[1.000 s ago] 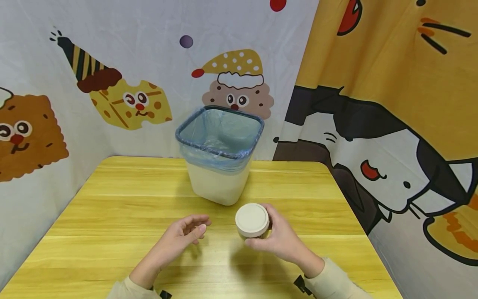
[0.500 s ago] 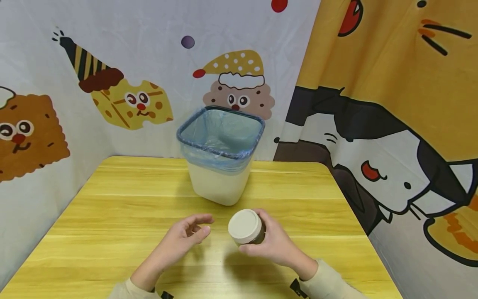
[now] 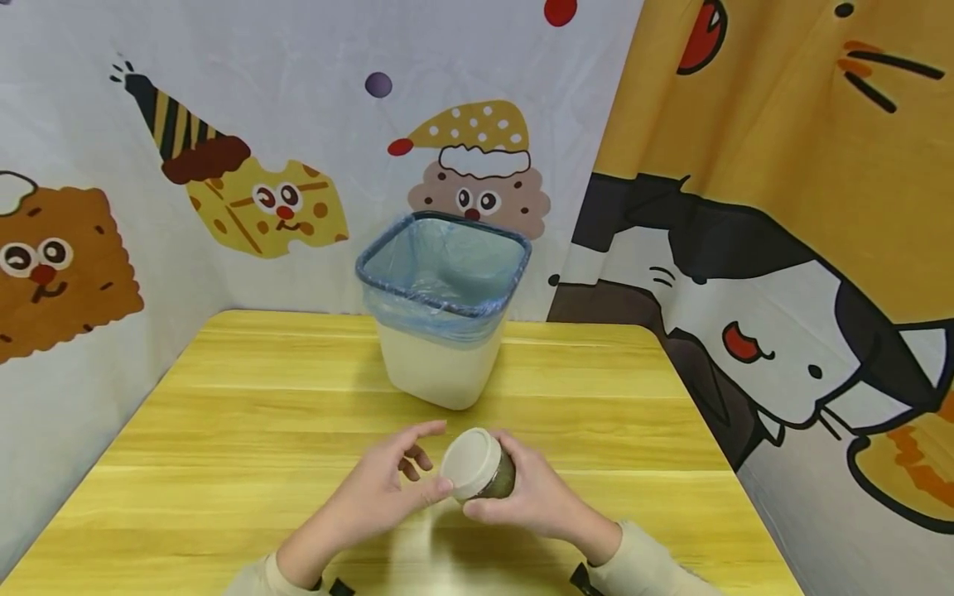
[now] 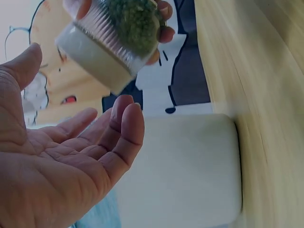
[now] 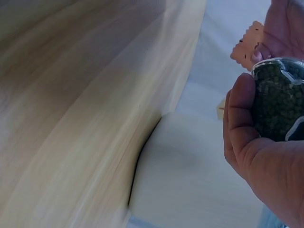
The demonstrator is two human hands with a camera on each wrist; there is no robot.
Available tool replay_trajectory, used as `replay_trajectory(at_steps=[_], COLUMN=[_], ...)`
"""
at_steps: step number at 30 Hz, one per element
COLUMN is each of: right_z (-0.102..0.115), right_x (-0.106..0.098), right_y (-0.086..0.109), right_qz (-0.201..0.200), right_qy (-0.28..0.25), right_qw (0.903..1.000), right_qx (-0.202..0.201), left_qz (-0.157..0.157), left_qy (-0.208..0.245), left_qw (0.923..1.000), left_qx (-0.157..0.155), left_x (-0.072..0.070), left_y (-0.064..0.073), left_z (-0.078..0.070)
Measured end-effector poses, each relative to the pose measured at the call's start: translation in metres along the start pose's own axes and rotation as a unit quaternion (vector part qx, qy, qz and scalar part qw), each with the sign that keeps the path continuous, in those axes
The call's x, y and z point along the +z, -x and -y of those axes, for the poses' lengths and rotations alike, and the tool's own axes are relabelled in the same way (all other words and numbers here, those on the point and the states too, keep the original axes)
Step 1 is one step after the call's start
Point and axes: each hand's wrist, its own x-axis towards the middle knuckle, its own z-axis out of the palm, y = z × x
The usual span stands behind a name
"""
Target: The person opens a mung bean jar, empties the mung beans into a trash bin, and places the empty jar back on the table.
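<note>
A small clear jar [image 3: 502, 480] with a cream lid [image 3: 469, 462] is held tilted above the table, its lid towards the left. My right hand [image 3: 538, 490] grips the jar's body, fingers and thumb wrapped round it. Green granules [image 4: 135, 23] fill the jar in the left wrist view, and the right wrist view shows its base end [image 5: 278, 102]. Beside the lid my left hand [image 3: 387, 480] is spread with fingers loosely bent. Its thumb tip overlaps the lid's edge in the head view, while the left wrist view shows the palm holding nothing.
A white bin [image 3: 440, 364] lined with a blue plastic bag [image 3: 440, 319] stands behind the hands, near the table's far edge. The wooden table [image 3: 261, 397] reaches a cartoon-printed cloth [image 3: 298, 83] at the back and right.
The right hand has brought the jar left and slightly nearer, tilting its lid towards the left hand. The left hand has moved right, up to the lid, with its thumb and fingers spreading.
</note>
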Motion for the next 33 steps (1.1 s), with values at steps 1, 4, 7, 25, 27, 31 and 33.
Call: replay_trajectory(at_steps=[1, 4, 7, 25, 27, 31, 33], right_z=[0.0, 0.002, 0.003, -0.002, -0.003, -0.003, -0.002], right_x=[0.001, 0.003, 0.004, 0.007, 0.009, 0.012, 0.013], right_y=[0.0, 0.0, 0.0, -0.001, -0.001, -0.001, -0.001], right_qz=[0.005, 0.013, 0.019, 0.04, 0.044, 0.05, 0.052], right_qy=[-0.001, -0.003, -0.007, 0.018, 0.015, 0.008, 0.004], right_qw=[1.0, 0.9998, 0.9994, 0.999, 0.9989, 0.9987, 0.9986], right_qx=[0.005, 0.017, 0.028, 0.001, -0.003, -0.008, -0.008], left_qz=[0.001, 0.003, 0.01, 0.013, 0.009, -0.003, -0.01], left_qy=[-0.011, -0.043, -0.068, -0.166, -0.188, -0.217, -0.219], left_qw=[0.9999, 0.9984, 0.9963, 0.9788, 0.9743, 0.9668, 0.9658], left_qx=[0.009, 0.037, 0.053, 0.119, 0.124, 0.135, 0.138], left_x=[0.001, 0.005, 0.007, 0.017, 0.019, 0.023, 0.025], left_y=[-0.001, -0.002, -0.005, -0.012, -0.013, -0.013, -0.013], left_z=[-0.001, -0.004, -0.005, -0.004, -0.003, -0.001, 0.001])
